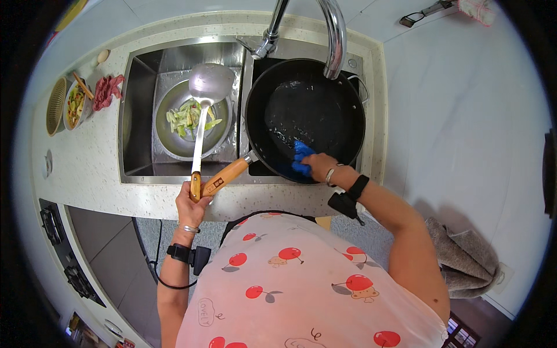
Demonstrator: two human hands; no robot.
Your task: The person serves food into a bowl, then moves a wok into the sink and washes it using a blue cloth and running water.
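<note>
A black wok [313,108] with a wooden handle [226,176] rests over the right sink basin, its inside wet. My right hand [322,167] grips a blue cloth [302,158] against the wok's near inner wall. At the counter's front edge, my left hand [191,206] is closed around the wooden grip of a metal wok spatula [211,85] and touches the end of the wok handle beside it. The spatula's blade points away from me, above a metal bowl [163,141] in the left basin. Pale green vegetable pieces [189,119] lie in that bowl.
A chrome faucet [335,39] arches over the wok's far rim. On the left counter are a red cloth [107,91], a bowl of food [76,106] with a wooden utensil, a woven basket [55,106] and an egg [103,55]. A grey towel [463,256] hangs at right.
</note>
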